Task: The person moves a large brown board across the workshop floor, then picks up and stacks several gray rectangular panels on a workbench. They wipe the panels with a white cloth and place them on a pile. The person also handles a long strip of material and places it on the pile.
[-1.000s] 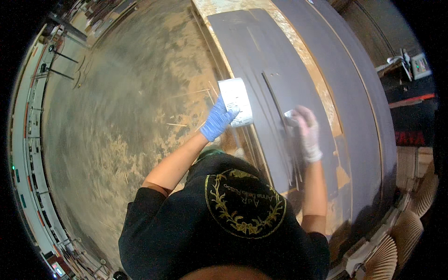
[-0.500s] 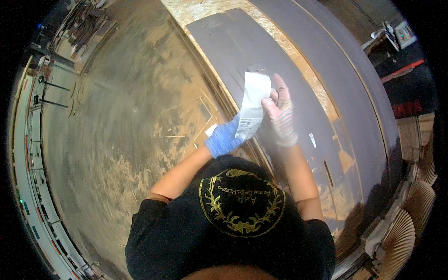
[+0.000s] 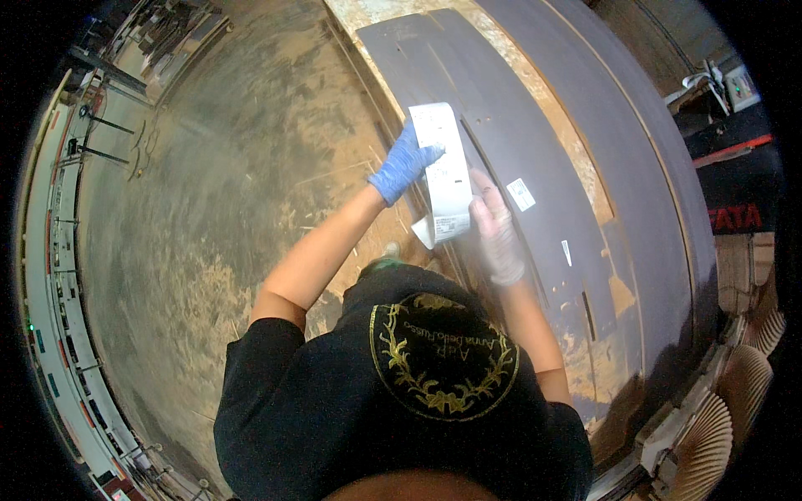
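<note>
Since half a second ago the white paper strip has risen a little, and the right hand has slid down to its lower end. In the head view, the left hand, in a blue glove, has its grip closed on the strip's upper edge. The right hand's grip is blurred; I cannot tell. Both hover over the dark grey panels on the sawdust-strewn bench.

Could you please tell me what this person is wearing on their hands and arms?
The left hand wears a blue glove, the right hand a pale, whitish translucent one. Both forearms are bare below the short sleeves of a black T-shirt, which bears a round gold wreath emblem on the chest. No watch or jewellery shows.
</note>
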Demonstrator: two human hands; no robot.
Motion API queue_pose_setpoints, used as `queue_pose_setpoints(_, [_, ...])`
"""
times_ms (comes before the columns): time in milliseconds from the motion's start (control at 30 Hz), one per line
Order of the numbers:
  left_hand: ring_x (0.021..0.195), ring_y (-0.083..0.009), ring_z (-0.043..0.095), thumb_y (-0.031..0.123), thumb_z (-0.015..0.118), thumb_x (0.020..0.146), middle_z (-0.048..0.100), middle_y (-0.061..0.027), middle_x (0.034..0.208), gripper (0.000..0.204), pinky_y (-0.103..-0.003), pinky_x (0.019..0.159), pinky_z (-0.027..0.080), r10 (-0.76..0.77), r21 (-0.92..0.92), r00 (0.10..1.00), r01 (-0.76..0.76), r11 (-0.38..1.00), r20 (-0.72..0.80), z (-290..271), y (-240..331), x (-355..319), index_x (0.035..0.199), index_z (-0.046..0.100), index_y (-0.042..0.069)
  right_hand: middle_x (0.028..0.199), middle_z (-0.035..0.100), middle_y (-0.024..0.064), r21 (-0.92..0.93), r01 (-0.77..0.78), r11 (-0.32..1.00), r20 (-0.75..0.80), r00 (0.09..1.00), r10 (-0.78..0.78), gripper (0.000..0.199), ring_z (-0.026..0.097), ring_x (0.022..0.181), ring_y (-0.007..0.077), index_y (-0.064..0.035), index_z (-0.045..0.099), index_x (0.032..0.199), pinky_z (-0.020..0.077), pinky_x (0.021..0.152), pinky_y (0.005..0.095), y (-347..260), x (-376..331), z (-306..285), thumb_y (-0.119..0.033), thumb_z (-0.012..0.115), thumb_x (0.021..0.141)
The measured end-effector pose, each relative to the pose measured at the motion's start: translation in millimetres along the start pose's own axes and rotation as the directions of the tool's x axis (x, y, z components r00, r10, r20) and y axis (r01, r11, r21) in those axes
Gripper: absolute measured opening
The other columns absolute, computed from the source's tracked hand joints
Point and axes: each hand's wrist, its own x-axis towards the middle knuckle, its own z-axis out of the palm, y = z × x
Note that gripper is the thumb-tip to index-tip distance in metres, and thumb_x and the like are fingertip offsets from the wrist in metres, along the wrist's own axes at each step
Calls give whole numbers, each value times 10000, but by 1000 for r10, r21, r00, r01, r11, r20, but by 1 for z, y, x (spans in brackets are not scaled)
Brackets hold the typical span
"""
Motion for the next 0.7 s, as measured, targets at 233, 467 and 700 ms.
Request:
queue_pose_setpoints(233, [995,-199,541,86,631,799,543,-107,1066,507,-300,837,486,-61,6,994,62,998,-93,-13,-11,30,1228,368,20,1201,486,102,44,-86,995,-5,996,87,487,481,1042,128,36,338,1318,375,917,263,19,-11,-21,-171,461,895])
queue_pose_setpoints(467, [903,-149,591,393,644,783,569,-74,1054,608,-300,652,542,-184,-80,981,189,979,63,-5,-8,28,1247,402,83,986,558,46,62,-141,988,8,990,141,515,523,885,82,40,334,1317,420,814,229,32,-16,-34,-138,509,866])
queue_pose_setpoints(700, [711,-102,582,332,661,785,613,-30,858,431,-232,563,491,-228,281,938,152,947,261,25,-12,5,1092,553,50,1140,544,114,219,-77,973,-124,987,106,554,529,1008,134,41,286,1331,430,863,246,27,-10,-38,-50,522,839])
